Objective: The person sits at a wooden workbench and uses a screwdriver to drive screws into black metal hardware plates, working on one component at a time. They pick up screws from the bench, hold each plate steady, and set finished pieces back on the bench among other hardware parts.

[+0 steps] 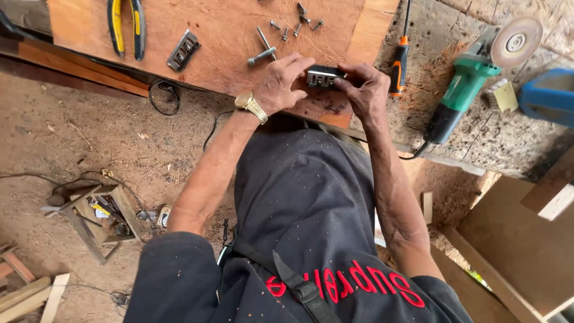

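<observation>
Our left hand [281,81] and right hand [363,90] meet at the near edge of the table [209,36], both clamped on a small metal lock body [323,76]. The left hand's fingers curl over its left end from above, and the right hand's fingertips pinch its right end, so the silver and black piece sits between the two hands, just above the reddish wooden board. A gold wristwatch [252,106] shows on our left wrist.

Just beyond the left hand lie two long bolts [263,48], and a little farther a scatter of short screws [297,24]. Further left on the board rests a second metal plate part [183,50], and beyond it a pair of yellow-handled pliers [127,27]. Just beside the right hand, an orange-and-black screwdriver [399,63] lies with its shaft pointing away from us. Farther right, on the rough sawdust-strewn surface, sits a green angle grinder [469,81] with its disc turned up, and near it a small brush [501,96] and a blue object [550,96] at the frame's edge.

Below on the dirt floor [72,137] stands a small wooden box [101,218] of odds and ends.
</observation>
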